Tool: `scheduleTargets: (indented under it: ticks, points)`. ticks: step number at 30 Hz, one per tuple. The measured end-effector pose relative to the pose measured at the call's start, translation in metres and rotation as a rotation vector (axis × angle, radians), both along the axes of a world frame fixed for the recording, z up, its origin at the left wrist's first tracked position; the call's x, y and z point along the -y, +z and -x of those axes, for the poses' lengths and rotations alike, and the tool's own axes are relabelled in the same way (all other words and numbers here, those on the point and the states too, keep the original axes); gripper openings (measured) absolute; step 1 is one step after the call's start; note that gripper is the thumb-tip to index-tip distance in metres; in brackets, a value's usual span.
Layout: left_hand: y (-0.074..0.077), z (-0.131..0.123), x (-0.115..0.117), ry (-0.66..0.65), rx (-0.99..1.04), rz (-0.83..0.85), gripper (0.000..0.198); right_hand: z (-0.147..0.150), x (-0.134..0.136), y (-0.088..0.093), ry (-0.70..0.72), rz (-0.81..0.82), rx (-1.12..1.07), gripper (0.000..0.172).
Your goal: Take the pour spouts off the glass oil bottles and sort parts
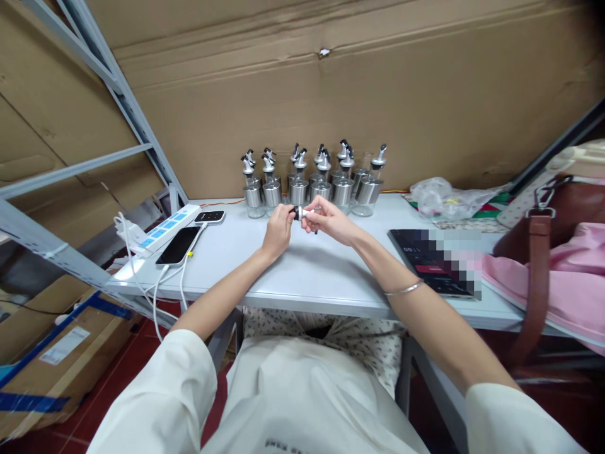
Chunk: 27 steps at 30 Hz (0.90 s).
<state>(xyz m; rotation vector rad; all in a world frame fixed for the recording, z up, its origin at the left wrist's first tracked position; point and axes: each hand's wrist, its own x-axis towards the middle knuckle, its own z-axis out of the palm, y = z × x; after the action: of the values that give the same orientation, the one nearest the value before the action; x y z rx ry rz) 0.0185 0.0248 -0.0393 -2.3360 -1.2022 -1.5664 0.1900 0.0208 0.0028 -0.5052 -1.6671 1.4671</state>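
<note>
Holding a pourer top at both ends, in front of the bottle group

Left grip (277,230): narrow, fingertips closed on the black end of the pourer top (297,213). Right grip (331,219): also narrow, fingers around the pale spout end. The pourer top lies roughly sideways between the two, just in front of the bottle group (299,191) and above the bench (326,277). Gripping opposite ends appears to steady the small part and allow one end to be worked against the other. Fingers hide much of the spout; its full outline cannot be determined.

The bottle group, steel-sleeved and mostly fitted with similar tops, stands in close ranks before the cardboard (350,94), presumably to keep it back from the working area. Left of the bottle group lie a phone (178,246) and a power strip (167,228), probably placed together for the cables. Right of it lie a plastic bag (435,197) and, further forward, a tablet (409,243), partly obscured.
</note>
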Motion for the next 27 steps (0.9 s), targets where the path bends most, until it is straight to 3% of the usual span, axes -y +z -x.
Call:
scheduleTargets:
  ticks: [5,11,16,19,27]
  points:
    - [0.001,0.002,0.000,0.008,-0.020,0.007,0.038,0.002,-0.007,-0.007,-0.026,0.010,0.039,0.038]
    - [0.007,-0.001,0.003,0.110,-0.091,0.013,0.034,-0.002,-0.017,-0.005,-0.500,-0.288,0.191,0.009]
    - [0.000,0.003,-0.004,0.086,-0.012,0.129,0.033,0.000,-0.009,-0.003,-0.292,-0.104,0.237,0.019]
    - [-0.004,0.004,-0.006,0.045,0.028,0.203,0.030,0.004,-0.007,-0.006,-0.279,-0.057,0.243,0.027]
    - [-0.001,0.000,0.001,-0.165,-0.003,0.139,0.018,0.002,-0.009,-0.007,-0.273,-0.044,0.232,0.028]
